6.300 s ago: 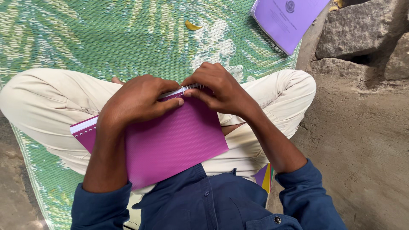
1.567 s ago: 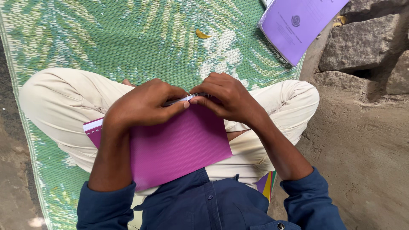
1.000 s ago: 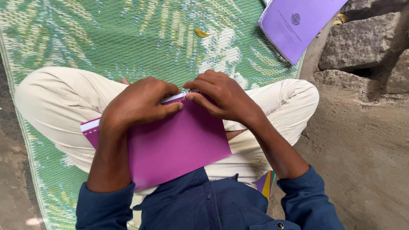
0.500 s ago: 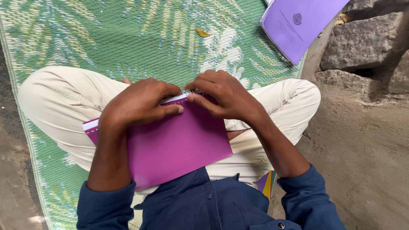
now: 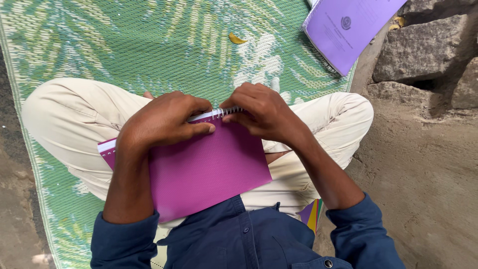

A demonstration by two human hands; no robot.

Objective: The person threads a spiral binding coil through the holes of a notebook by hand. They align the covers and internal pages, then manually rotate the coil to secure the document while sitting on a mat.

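The magenta notebook (image 5: pixel 209 169) sits on the person's lap, over the green mat (image 5: pixel 124 45). The left hand (image 5: pixel 164 122) is curled over its top edge pressing down, while the right hand (image 5: pixel 264 112) pinches the wire spiral (image 5: pixel 219 113) there. A purple booklet (image 5: pixel 348 27) lies well beyond the notebook.

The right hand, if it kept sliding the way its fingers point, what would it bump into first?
Probably the left hand. The right hand points left along the purple notebook's spiral edge, and the two hands' fingertips look nearly touching there already.
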